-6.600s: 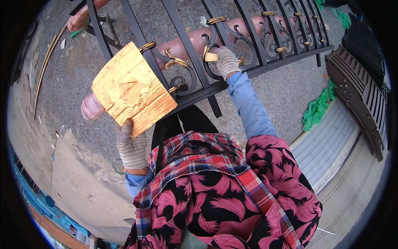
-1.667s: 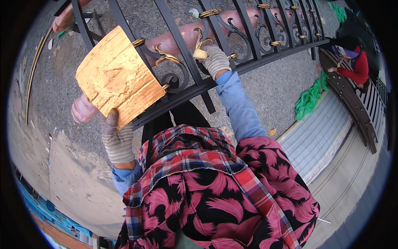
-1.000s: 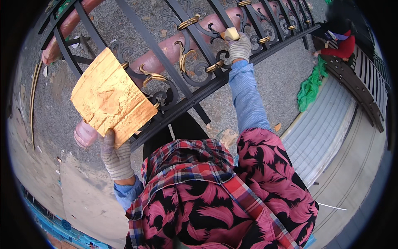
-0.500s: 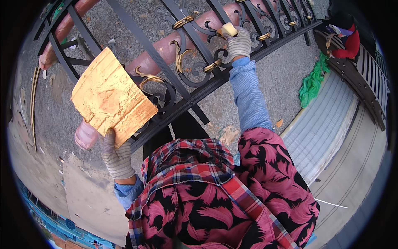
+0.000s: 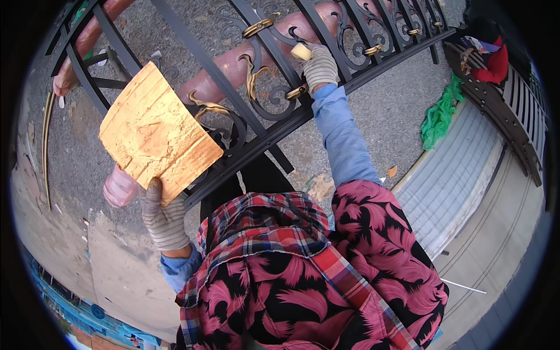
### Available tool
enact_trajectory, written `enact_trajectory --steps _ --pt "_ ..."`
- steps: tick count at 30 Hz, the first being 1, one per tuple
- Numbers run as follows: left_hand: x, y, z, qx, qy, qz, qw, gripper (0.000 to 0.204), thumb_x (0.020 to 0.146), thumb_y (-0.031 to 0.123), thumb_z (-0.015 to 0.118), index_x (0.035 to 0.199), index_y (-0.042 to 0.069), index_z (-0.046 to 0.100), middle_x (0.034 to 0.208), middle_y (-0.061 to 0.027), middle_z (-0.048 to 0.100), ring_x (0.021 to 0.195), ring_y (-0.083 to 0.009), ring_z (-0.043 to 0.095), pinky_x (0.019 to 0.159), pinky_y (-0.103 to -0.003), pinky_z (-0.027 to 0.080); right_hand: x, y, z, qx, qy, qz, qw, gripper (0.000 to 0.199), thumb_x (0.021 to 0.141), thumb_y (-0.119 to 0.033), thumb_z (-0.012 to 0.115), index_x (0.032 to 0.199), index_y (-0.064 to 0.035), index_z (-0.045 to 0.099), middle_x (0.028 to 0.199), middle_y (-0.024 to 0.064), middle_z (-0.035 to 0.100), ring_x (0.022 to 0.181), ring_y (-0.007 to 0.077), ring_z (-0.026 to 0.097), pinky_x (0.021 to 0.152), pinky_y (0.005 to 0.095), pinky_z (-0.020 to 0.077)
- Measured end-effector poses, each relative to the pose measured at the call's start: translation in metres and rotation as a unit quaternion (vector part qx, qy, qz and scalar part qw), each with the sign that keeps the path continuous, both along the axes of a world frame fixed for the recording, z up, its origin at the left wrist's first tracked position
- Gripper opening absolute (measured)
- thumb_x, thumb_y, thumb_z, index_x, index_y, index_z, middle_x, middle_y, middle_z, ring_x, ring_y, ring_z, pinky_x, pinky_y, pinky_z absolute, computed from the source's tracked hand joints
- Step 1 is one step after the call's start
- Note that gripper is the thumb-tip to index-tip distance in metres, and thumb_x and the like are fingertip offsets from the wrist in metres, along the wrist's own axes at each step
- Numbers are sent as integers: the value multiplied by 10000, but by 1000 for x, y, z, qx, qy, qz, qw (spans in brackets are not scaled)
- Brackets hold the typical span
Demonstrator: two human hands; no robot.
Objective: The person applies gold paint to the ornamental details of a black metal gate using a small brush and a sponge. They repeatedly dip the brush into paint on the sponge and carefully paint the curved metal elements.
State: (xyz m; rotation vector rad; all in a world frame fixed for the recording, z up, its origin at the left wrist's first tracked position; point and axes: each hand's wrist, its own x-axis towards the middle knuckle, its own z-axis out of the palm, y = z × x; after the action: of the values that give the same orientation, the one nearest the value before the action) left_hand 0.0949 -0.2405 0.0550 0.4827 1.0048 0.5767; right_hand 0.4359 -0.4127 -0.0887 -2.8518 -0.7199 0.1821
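Note:
My left hand [image 5: 161, 216], in a grey striped glove, grips the lower edge of a flat gold-coated board [image 5: 157, 131], its thumb on the upper face. The board is held over the left end of a black metal railing [image 5: 291, 123] with scrollwork. My right hand [image 5: 321, 67], gloved alike, is closed around a small pale-yellow sponge [image 5: 301, 52]. The sponge is beside a black scroll, just above a gold collar [image 5: 297, 91] on a bar. Gold colour also covers a leaf-shaped scroll [image 5: 211, 108] near the board.
Beneath the railing runs a long plastic-wrapped roll [image 5: 227, 70]. At the right, green netting [image 5: 441, 114] lies by a pale ribbed panel [image 5: 449, 169]. Behind it are a dark curved railing [image 5: 496, 108] and a red cloth item [image 5: 493, 67]. Thin strips [image 5: 46, 146] lie at the left.
My right hand has moved left with the sponge, off the dark scroll toward the neighbouring bar. The left hand and the gold board stay almost where they were.

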Motion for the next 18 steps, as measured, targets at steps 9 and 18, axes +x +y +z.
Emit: enact_trajectory --steps 9,18 --pt "-3 -1 -1 11 -12 6 1000 595 748 88 606 1265 8 323 1242 -120 413 1157 -245 399 1000 -386 303 -11 4 1 3 -33 31 999 382 607 -222 730 931 -64 600 935 166 579 909 321 538 792 390 443" --pt "-3 -1 0 -3 -1 7 1000 594 749 80 605 1267 10 323 1235 -123 419 1151 -244 404 999 -384 306 31 13 13 77 -20 -8 997 300 645 -151 702 903 -27 614 867 160 611 790 308 588 717 371 480"
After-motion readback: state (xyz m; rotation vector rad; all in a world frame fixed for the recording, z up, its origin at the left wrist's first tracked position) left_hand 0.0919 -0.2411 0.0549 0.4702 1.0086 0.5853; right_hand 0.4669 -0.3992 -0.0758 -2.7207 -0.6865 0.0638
